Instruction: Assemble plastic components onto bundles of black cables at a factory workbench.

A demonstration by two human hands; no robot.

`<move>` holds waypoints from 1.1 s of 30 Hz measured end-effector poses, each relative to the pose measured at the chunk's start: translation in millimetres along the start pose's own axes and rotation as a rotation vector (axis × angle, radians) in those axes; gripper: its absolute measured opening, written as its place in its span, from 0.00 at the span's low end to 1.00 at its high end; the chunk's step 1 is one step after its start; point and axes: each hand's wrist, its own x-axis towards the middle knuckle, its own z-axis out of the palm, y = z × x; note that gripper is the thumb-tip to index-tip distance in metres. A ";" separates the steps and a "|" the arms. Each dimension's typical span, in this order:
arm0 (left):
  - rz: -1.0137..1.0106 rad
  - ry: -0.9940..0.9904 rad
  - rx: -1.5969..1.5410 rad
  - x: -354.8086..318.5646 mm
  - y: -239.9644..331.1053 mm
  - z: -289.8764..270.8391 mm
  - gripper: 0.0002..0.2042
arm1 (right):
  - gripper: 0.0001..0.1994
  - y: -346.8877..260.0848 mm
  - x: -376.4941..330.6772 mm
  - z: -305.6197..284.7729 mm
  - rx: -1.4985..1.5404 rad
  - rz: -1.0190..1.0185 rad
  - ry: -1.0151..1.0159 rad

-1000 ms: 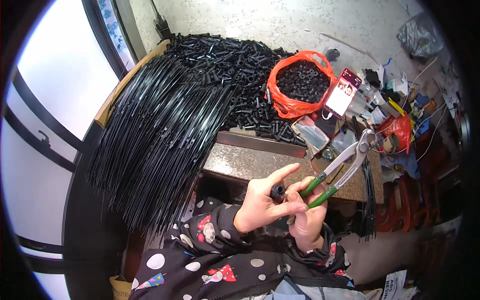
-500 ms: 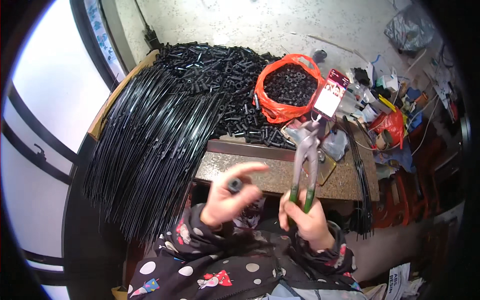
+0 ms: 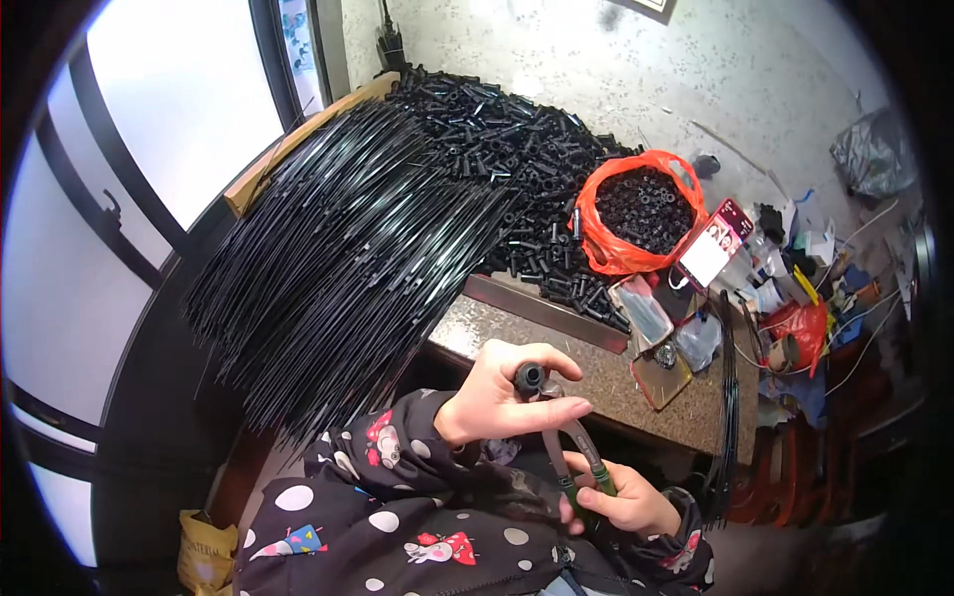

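A short black tubular piece (image 3: 530, 377) with a hole in its end sits in my left hand (image 3: 487, 397), whose thumb and index finger stretch out to the right. The fingers curled behind the piece are mostly hidden. In my right hand (image 3: 631, 502) are pliers (image 3: 583, 445) with grey metal arms and green grips, their handles spread apart. The head of the pliers is hidden behind my left hand, so I cannot tell whether it touches the black piece.
Long thin black rods (image 3: 338, 258) lie heaped at the left of the table (image 3: 661, 422). Behind them is a pile of black tubular pieces (image 3: 497, 129). A red plastic bag (image 3: 596, 248) holds small black parts, with a phone (image 3: 714, 244) beside it. Clutter fills the right side.
The view has shifted, so the table sits farther right. The pliers, upright and in full sight before, have dropped, and their head is now behind my left hand. The hands have come together.
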 end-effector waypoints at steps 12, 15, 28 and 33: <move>-0.039 0.075 0.001 2.1 -10.9 2.3 0.14 | 0.15 15.1 15.6 16.7 -0.893 -0.461 0.523; -0.064 0.249 -0.023 1.9 4.1 7.6 0.16 | 0.24 11.7 25.0 15.5 -0.970 -0.723 0.459; -0.010 0.312 -0.058 4.1 9.5 16.1 0.14 | 0.23 17.5 33.6 26.1 -1.004 -0.688 0.638; -0.015 0.331 -0.130 -4.3 10.1 17.9 0.09 | 0.25 23.6 38.1 30.0 -0.898 -0.652 0.593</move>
